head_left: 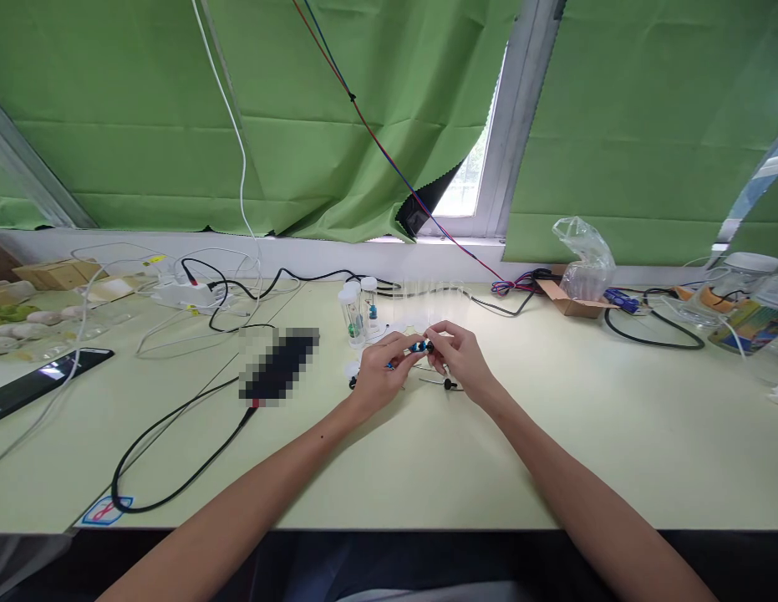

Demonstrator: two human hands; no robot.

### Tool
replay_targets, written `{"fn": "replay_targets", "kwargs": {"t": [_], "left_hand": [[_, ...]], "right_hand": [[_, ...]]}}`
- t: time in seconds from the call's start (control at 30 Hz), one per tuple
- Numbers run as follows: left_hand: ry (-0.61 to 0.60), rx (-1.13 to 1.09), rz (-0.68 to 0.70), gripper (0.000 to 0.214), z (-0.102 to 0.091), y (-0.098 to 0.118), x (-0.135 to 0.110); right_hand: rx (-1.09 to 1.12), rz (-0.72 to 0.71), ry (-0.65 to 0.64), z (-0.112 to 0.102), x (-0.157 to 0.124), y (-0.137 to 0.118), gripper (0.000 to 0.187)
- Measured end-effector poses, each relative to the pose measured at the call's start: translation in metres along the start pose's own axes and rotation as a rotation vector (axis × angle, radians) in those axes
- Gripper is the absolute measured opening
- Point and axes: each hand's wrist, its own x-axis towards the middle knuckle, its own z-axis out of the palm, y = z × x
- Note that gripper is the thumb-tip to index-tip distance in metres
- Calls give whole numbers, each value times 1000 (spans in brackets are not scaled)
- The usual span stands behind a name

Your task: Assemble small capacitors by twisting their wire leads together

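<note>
My left hand and my right hand meet over the middle of the pale green table. Both pinch a small blue and black part between their fingertips. A thin pin with a black head lies on the table just under my right hand. Another small black piece lies by my left hand. Two small clear vials with white caps stand upright just behind my left hand; one holds something green, the other something blue.
A black cable runs across the left of the table. A dark phone lies far left, a white power strip behind it. A cardboard box with a plastic bag and jars stand at the right. Green curtains hang behind.
</note>
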Motion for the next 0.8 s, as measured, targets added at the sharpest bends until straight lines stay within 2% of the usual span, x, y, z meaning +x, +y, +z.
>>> {"fn": "replay_targets", "kwargs": {"t": [0.17, 0.4, 0.53, 0.8], "left_hand": [[-5, -8, -16, 22, 0, 1, 0], [62, -54, -106, 20, -1, 1, 2], [93, -58, -141, 20, -1, 1, 3], [77, -54, -118, 19, 0, -1, 1]], "right_hand": [[18, 31, 14, 2, 0, 1, 37], [4, -55, 50, 2, 1, 2, 41], [7, -82, 24, 1, 0, -1, 37], [3, -82, -7, 1, -3, -3, 36]]}}
